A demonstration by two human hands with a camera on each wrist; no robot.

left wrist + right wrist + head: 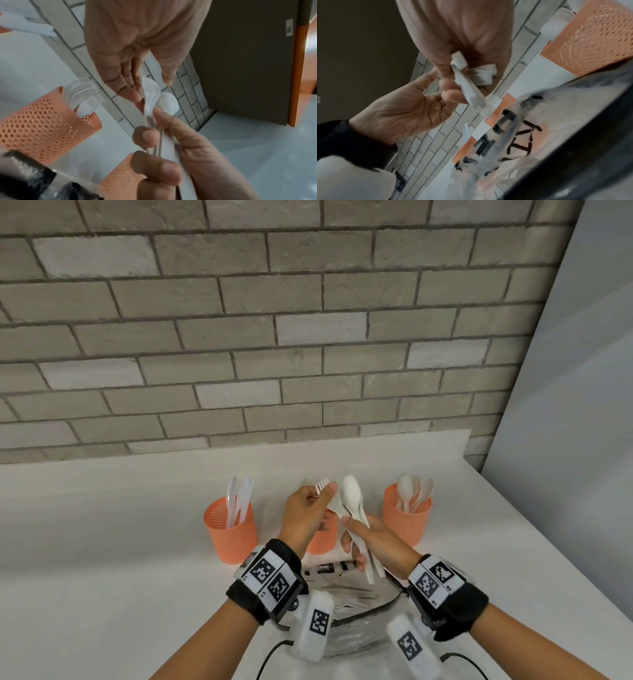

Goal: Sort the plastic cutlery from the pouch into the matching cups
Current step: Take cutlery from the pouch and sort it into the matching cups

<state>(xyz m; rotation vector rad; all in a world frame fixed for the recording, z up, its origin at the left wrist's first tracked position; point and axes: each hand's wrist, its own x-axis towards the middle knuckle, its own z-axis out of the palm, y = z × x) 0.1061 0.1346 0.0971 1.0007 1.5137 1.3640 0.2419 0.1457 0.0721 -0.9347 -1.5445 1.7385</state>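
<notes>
White plastic cutlery bundle (352, 510) held above the clear pouch (356, 621); three orange perforated cups (230, 534) behind hold knives, forks, spoons.

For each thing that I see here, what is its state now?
Left hand: pinches a fork.
Right hand: grips a cutlery bundle.
Left cup: upright, holds knives.
Right cup: upright, holds spoons.
Pouch: open, cutlery inside.
</notes>
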